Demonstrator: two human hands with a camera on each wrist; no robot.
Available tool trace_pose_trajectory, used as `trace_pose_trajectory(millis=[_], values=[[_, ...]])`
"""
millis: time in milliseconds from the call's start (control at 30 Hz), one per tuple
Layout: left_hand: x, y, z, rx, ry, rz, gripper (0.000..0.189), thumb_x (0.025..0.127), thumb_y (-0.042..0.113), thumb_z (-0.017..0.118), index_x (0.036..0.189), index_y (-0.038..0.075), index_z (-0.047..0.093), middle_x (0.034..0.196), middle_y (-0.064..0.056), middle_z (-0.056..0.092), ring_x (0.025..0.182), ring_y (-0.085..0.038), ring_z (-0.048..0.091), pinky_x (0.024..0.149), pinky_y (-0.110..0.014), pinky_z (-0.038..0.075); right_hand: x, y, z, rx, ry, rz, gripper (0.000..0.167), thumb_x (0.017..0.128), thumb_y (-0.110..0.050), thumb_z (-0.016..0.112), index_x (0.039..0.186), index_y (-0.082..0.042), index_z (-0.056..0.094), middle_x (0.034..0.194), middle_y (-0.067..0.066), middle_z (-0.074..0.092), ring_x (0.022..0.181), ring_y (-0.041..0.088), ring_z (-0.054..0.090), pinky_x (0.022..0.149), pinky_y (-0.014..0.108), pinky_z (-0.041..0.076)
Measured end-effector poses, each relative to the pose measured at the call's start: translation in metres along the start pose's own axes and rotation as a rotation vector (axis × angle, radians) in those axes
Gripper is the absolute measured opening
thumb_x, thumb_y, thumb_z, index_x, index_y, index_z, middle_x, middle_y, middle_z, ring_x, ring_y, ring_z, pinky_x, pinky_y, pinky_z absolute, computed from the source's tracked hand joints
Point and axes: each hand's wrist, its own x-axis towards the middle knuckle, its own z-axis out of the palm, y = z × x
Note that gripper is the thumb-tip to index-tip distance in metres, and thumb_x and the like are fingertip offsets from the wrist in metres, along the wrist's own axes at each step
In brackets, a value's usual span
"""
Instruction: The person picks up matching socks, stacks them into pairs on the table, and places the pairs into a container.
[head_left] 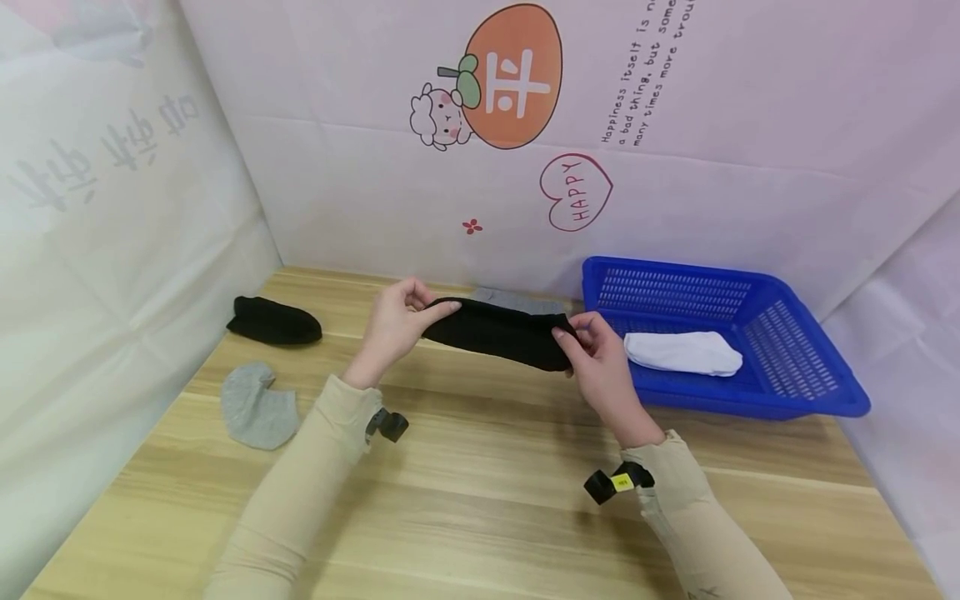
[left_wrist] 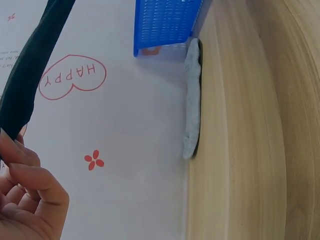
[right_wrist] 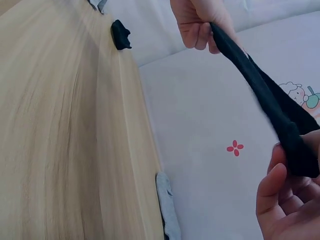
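Note:
A black sock (head_left: 502, 333) is stretched lengthwise in the air between my two hands, above the table. My left hand (head_left: 401, 321) pinches one end of it, thumb on top. At the other end my right hand (head_left: 597, 358) grips the sock between thumb and fingers. In the left wrist view the sock (left_wrist: 31, 70) rises from the pinching left hand (left_wrist: 30, 195). The right wrist view shows two black layers, one along the other, with the right hand (right_wrist: 292, 200) at the lower end.
A blue basket (head_left: 780, 400) stands at the right with a white sock (head_left: 682, 353) inside. Behind the held sock a grey sock (head_left: 517, 300) lies by the wall. Another black sock (head_left: 273, 322) and a curled grey sock (head_left: 258, 406) lie at the left of the wooden table (head_left: 450, 500).

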Motion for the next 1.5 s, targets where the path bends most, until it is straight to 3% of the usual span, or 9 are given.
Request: trace_pose_trajectory(millis=[200,333,567,667,800,1000,1233,1367,1500], values=[[0.001,-0.003,-0.007,0.024,-0.013,-0.008,0.04,0.089,0.044,0.079,0.077,0.009,0.063,0.068,-0.004,0.059,0.059,-0.021,0.05,0.057,-0.032,0.042,-0.002,0.002,-0.001,-0.063,-0.058,0.033,0.023,0.103,-0.014,0.062,0.115,-0.002,0.047,0.079,0.009,0.056,0.058,0.018,0.049,0.053,0.029,0.05],[0.0,-0.004,-0.01,-0.001,-0.013,-0.031,0.038,0.094,0.044,0.074,0.08,0.009,0.065,0.066,-0.004,0.06,0.055,-0.023,0.054,0.052,-0.03,0.043,-0.003,0.002,0.0,-0.062,-0.103,0.036,0.022,0.105,-0.01,0.057,0.115,0.0,0.039,0.074,0.008,0.049,0.057,0.021,0.049,0.053,0.029,0.05],[0.001,-0.004,-0.009,-0.104,-0.019,-0.018,0.031,0.102,0.035,0.065,0.092,0.006,0.059,0.055,0.002,0.041,0.047,-0.013,0.036,0.05,-0.026,0.034,-0.005,0.007,-0.001,-0.095,-0.185,-0.039,0.013,0.108,-0.012,0.052,0.12,-0.007,0.056,0.087,0.015,0.059,0.054,0.034,0.054,0.051,0.039,0.053],[0.001,-0.004,-0.01,-0.224,-0.035,-0.038,0.023,0.102,0.025,0.066,0.099,0.006,0.053,0.058,-0.004,0.052,0.049,-0.013,0.048,0.053,-0.026,0.048,-0.008,0.006,-0.002,-0.138,-0.22,-0.038,0.023,0.109,-0.013,0.049,0.125,-0.013,0.066,0.104,0.013,0.063,0.053,0.033,0.054,0.054,0.044,0.054],[0.003,-0.006,-0.013,-0.302,-0.075,-0.041,0.019,0.1,0.013,0.068,0.105,0.001,0.054,0.081,-0.019,0.066,0.064,-0.022,0.064,0.065,-0.033,0.058,-0.009,0.002,-0.005,-0.179,-0.234,0.002,0.029,0.11,-0.016,0.048,0.129,-0.019,0.07,0.115,0.009,0.063,0.05,0.025,0.048,0.054,0.042,0.053],[0.002,-0.011,0.001,-0.112,-0.272,0.038,0.027,0.097,0.014,0.072,0.116,-0.003,0.062,0.103,-0.013,0.067,0.086,-0.025,0.066,0.082,-0.041,0.056,-0.008,0.003,-0.006,-0.163,-0.268,0.029,0.03,0.11,-0.019,0.048,0.133,-0.016,0.068,0.122,0.008,0.063,0.053,0.022,0.046,0.053,0.038,0.048],[-0.013,-0.013,0.055,0.171,-0.571,0.075,0.033,0.104,0.02,0.059,0.126,-0.005,0.061,0.112,-0.013,0.067,0.103,-0.025,0.064,0.091,-0.038,0.052,-0.006,0.001,-0.004,-0.173,-0.277,-0.031,0.029,0.11,-0.021,0.049,0.131,-0.016,0.068,0.097,0.012,0.061,0.054,0.023,0.046,0.054,0.033,0.046],[-0.018,-0.016,0.081,0.323,-0.62,0.081,0.036,0.104,0.018,0.058,0.128,-0.008,0.062,0.115,-0.016,0.065,0.103,-0.025,0.061,0.091,-0.039,0.05,-0.008,-0.003,-0.002,-0.173,-0.282,-0.08,0.029,0.11,-0.021,0.049,0.131,-0.014,0.069,0.106,0.01,0.066,0.051,0.019,0.042,0.053,0.03,0.044],[-0.018,-0.02,0.095,0.435,-0.617,0.123,0.018,0.097,0.017,0.07,0.104,0.0,0.071,0.097,-0.009,0.064,0.09,-0.02,0.056,0.082,-0.033,0.048,-0.009,-0.007,-0.002,-0.165,-0.276,-0.095,0.029,0.11,-0.02,0.049,0.13,-0.015,0.069,0.104,0.011,0.066,0.045,0.016,0.033,0.046,0.029,0.036]])
